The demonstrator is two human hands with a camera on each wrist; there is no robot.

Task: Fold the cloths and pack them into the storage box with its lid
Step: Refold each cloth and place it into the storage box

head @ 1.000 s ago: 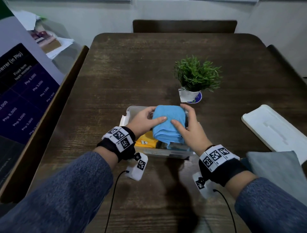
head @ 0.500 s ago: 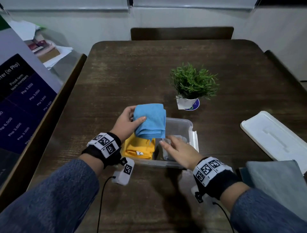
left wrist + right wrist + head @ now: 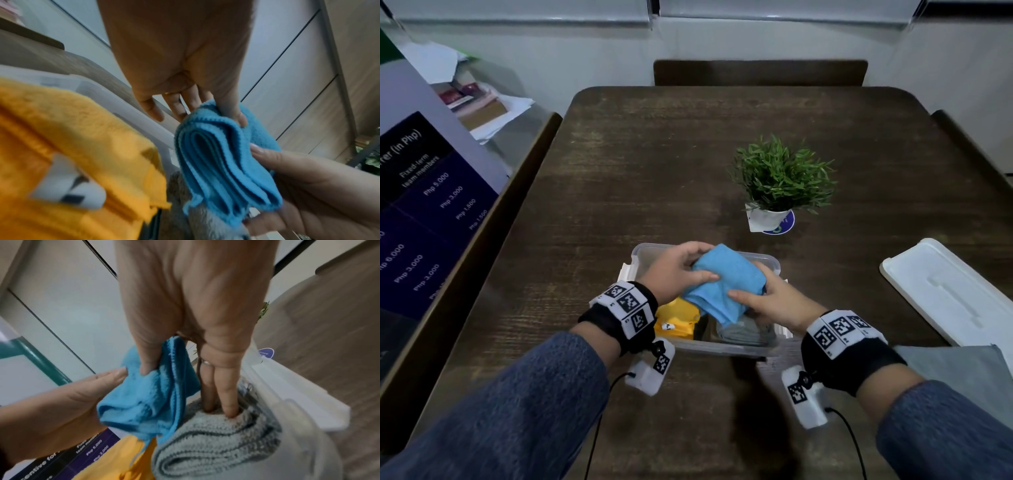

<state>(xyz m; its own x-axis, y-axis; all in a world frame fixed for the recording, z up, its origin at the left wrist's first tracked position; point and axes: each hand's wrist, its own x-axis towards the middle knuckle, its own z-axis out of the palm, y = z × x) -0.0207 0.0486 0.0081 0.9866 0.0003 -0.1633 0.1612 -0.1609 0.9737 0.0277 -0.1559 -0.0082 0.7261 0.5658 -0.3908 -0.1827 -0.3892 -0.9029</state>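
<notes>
A folded blue cloth hangs over the clear storage box near the table's front edge. My left hand grips its left end, thumb on top and fingers behind. My right hand pinches the cloth's right side with the thumb, while two of its fingers press down into a rolled grey cloth in the box's right half. A folded yellow cloth fills the left half. The white lid lies flat on the table to the right.
A small potted plant stands just behind the box. Another grey cloth lies at the front right, below the lid. A bench edge and a dark poster run along the table's left side. A chair back sits at the far end.
The blue cloth has moved right from above the yellow cloth to the box's middle. My right hand, earlier only on the grey cloth, now also holds the blue cloth.
</notes>
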